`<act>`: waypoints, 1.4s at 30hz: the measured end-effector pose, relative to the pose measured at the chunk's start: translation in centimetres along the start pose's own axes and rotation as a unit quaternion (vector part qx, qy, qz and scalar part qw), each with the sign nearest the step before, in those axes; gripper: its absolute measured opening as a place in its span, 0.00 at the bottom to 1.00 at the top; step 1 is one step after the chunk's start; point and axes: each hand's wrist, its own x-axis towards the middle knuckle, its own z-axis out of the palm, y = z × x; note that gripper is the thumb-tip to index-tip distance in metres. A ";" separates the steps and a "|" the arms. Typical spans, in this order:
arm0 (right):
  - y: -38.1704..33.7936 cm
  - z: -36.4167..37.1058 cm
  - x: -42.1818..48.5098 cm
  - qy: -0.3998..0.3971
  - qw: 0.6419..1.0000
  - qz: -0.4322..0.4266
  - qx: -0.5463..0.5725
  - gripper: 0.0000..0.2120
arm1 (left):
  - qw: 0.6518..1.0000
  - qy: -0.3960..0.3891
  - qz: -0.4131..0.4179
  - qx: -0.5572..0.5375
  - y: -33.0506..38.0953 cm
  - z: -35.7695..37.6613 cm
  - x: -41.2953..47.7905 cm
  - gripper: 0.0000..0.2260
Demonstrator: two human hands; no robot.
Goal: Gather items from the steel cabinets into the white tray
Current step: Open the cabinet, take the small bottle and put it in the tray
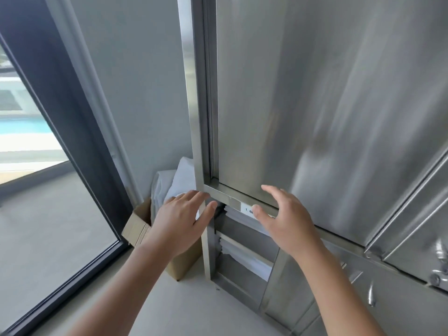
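Judged early: nothing in hand, tray out of view. At lower centre, left hand (180, 221) and right hand (288, 219), grips wide and empty, just beside cabinet (315, 93) shelf edge. On open shelves beneath, white stacks (240, 220). Left to do: grasp, carry, load.

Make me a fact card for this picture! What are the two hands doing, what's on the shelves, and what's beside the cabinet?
left hand: open, fingers straight, by the corner post of the steel cabinet
right hand: open, fingers spread, before the label on the shelf rail
shelves: white folded stacks on two levels
label: white, text partly hidden by the thumb
beside cabinet: cardboard box on floor, white cloth piled in it
white tray: not in view
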 end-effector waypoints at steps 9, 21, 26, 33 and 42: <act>-1.2 3.5 5.3 0.051 0.995 0.077 -0.048 0.27 | 0.993 -0.004 0.075 -0.093 -4.9 4.8 10.9 0.26; -5.8 7.1 7.7 0.127 0.970 0.201 -0.053 0.28 | 0.936 -0.006 0.137 -0.325 -7.4 7.7 19.8 0.34; -5.9 6.1 6.5 0.170 0.950 0.255 -0.059 0.26 | 0.921 0.002 0.121 -0.369 -6.9 8.9 19.6 0.33; -6.1 5.8 5.6 0.197 0.936 0.285 -0.064 0.26 | 0.916 -0.017 0.128 -0.379 -6.9 9.2 19.7 0.32; -6.5 6.0 6.6 0.203 0.935 0.284 -0.059 0.28 | 0.913 -0.048 0.137 -0.381 -7.8 8.7 19.8 0.32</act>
